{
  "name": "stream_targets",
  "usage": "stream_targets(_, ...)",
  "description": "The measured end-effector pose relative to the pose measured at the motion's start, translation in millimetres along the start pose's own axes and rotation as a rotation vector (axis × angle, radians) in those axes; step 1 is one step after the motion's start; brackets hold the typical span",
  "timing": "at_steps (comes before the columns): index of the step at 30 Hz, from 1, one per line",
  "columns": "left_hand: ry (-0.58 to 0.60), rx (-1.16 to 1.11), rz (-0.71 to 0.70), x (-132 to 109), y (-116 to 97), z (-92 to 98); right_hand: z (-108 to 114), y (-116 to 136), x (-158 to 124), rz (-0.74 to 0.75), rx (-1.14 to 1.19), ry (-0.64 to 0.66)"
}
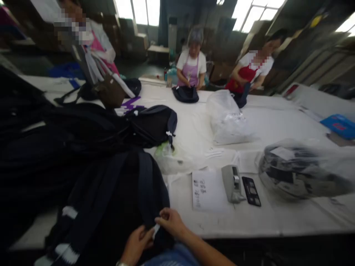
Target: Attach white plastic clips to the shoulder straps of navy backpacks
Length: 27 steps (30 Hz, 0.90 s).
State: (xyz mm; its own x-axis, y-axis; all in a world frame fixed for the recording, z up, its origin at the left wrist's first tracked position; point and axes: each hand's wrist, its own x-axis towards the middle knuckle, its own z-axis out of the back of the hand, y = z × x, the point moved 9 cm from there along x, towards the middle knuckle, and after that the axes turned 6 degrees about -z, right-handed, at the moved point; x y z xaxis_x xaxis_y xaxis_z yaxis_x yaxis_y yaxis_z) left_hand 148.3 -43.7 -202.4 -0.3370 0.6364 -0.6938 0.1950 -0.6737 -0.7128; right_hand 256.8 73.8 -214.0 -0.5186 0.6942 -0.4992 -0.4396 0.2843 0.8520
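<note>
A dark navy backpack lies in front of me, its wide strap running down toward my hands. At its near edge, a small white strip sits between my two hands. The fingers of my left hand are closed on the strip's lower end, from the left. My right hand pinches at its upper end, thumb against the fingertips. Whether the strip is tape or a tag is too blurred to tell. More white pieces are on the straps farther left.
Dark bags are heaped along the left. On the white table are a handwritten sheet, a grey tape dispenser, a black phone, a bagged backpack and a plastic bag. Several co-workers stand across the table.
</note>
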Motion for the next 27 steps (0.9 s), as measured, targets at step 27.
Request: stream_targets(27,0.131,-0.165,-0.194,-27,15,10.1,-24,40,-102,0.252,-0.31,-0.316)
